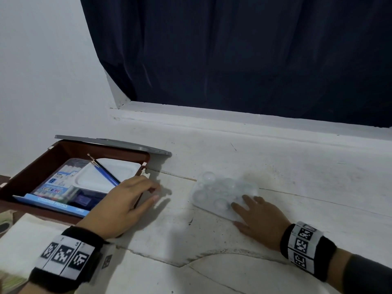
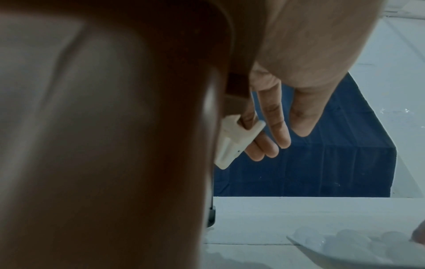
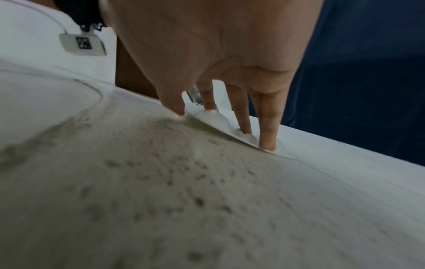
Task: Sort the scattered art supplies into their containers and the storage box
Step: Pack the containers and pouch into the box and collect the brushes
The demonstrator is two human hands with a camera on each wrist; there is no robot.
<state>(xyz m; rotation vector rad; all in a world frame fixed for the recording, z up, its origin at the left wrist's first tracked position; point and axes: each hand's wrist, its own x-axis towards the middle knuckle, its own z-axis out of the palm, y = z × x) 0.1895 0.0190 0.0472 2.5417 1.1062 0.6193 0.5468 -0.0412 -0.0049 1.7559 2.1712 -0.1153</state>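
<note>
Storage box [image 1: 42,166], dark brown, is seen open at the left of the white floor [image 1: 212,240], its grey lid [image 1: 118,145] lying behind the far rim. Already stowed inside: a pack of colour pens [image 1: 55,183], a white tray [image 1: 114,172] and a blue brush [image 1: 106,170] laid across it, handle end toward the box's near right corner. The left hand [image 1: 118,206] is rested on the box's right edge; in the left wrist view its fingers [image 2: 279,127] are straight and relaxed beside the white latch [image 2: 232,143], 1 finger passing behind it, nothing gripped. Judged a steadying hold, so the box does not slide while the next item is brought over. The clear palette [image 1: 224,194], moulded with round wells, is lying flat on the floor well right of the box, long axis running from near right to far left, far end pointed roughly toward the box corner. The right hand [image 1: 258,217] is laid on its near edge, fingers spread and straight; in the right wrist view the fingertips [image 3: 266,145] are pressed down on the plastic and the thumb is set at the rim, which is raised slightly off the floor there. Probably the thin edge is being tipped up for a grip; no grip is closed yet. Being light and flexible, it is likely to bend or skid.
</note>
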